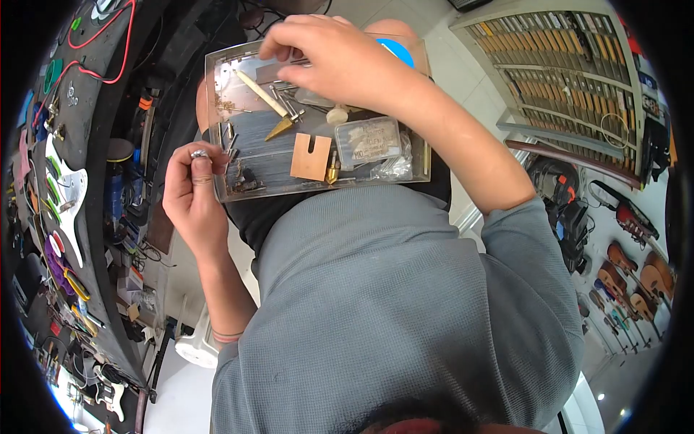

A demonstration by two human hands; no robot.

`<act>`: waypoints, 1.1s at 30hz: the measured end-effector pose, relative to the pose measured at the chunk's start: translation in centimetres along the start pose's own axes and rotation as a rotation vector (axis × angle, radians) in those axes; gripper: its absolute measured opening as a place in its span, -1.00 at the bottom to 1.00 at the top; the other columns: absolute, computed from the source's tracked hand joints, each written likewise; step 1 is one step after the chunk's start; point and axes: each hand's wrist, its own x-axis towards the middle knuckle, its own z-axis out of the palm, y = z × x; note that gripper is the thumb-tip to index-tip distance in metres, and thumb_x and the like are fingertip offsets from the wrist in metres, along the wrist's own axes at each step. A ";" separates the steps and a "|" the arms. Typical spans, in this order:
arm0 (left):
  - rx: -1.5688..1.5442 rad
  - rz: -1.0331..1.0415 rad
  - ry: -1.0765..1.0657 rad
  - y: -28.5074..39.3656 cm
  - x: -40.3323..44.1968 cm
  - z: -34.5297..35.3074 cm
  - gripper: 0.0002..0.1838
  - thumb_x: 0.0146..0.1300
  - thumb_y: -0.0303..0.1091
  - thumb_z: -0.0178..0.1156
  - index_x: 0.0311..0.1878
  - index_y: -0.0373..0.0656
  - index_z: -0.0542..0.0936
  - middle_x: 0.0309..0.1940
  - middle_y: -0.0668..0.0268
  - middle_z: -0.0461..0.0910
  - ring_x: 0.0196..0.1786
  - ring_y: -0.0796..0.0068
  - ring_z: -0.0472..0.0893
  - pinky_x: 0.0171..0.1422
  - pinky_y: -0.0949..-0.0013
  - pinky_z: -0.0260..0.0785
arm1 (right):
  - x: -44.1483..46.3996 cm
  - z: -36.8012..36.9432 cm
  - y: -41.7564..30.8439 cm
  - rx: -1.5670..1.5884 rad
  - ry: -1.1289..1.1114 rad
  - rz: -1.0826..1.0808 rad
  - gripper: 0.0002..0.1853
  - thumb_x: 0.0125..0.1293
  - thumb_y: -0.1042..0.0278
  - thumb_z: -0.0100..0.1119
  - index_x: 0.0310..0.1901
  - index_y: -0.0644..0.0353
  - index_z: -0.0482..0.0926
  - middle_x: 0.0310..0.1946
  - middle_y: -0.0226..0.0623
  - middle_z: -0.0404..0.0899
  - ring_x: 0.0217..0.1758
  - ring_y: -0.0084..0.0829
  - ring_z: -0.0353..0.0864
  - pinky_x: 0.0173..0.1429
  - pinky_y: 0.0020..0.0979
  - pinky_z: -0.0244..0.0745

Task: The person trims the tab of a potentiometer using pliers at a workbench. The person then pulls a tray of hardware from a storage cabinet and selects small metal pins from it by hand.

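A clear plastic tray (271,189) rests across the lap. My left hand (194,192) is at its left edge, fingers curled and pinched around a small silvery piece (199,153) too small to name. Over the tray's far part, my right hand (307,54) reaches in with fingers bent and apart; whether anything lies beneath them is hidden. In the tray are a brush-like tool with a pale handle (259,94), a slotted wooden block (311,157), a small clear box (369,140), a brass piece (332,170), a crumpled plastic bag (395,165) and several metal bits.
On the left, a dark workbench (87,137) holds a white guitar-body-shaped plate (66,192), red wires (97,74) and tools. A rack of files or similar tools (564,79) stands at the upper right. Several guitars (654,278) hang at the far right.
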 end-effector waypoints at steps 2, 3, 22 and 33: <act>-0.183 -0.107 0.000 -0.2 -0.3 -0.7 -0.81 0.83 -0.37 0.16 0.08 -0.32 0.63 -0.10 0.32 0.62 -0.13 0.54 0.56 0.04 0.36 0.48 | -1.2 0.0 0.1 -0.059 -0.104 -0.054 -0.73 0.39 0.29 0.50 0.10 0.00 0.83 0.04 -0.29 0.79 0.29 -0.14 0.73 0.44 -0.01 0.52; -0.305 -0.155 -0.006 -0.2 -0.4 -1.0 -0.82 0.83 -0.37 0.16 0.09 -0.31 0.62 -0.09 0.32 0.60 -0.13 0.54 0.54 0.05 0.36 0.47 | -1.8 0.1 0.0 -0.087 -0.156 -0.085 -0.72 0.38 0.28 0.52 0.10 -0.01 0.83 0.05 -0.30 0.77 0.32 -0.14 0.70 0.47 0.01 0.47; -0.801 -0.242 0.062 -0.6 -0.5 -3.8 -0.78 0.84 -0.25 0.14 0.10 -0.23 0.58 -0.09 0.30 0.56 -0.10 0.47 0.53 0.07 0.34 0.41 | -3.2 0.8 -1.2 -0.264 -0.227 -0.125 -0.74 0.45 0.35 0.41 0.12 0.10 0.78 0.03 -0.29 0.69 0.26 -0.18 0.64 0.47 -0.08 0.42; -0.766 -0.242 0.077 -1.5 -0.7 -3.8 -0.79 0.83 -0.24 0.17 0.09 -0.20 0.61 -0.07 0.29 0.60 -0.07 0.47 0.59 0.11 0.34 0.48 | -2.4 0.6 -1.5 -0.359 -0.257 -0.143 -0.74 0.40 0.39 0.48 0.10 0.05 0.75 -0.03 -0.34 0.68 0.18 -0.19 0.68 0.34 -0.09 0.42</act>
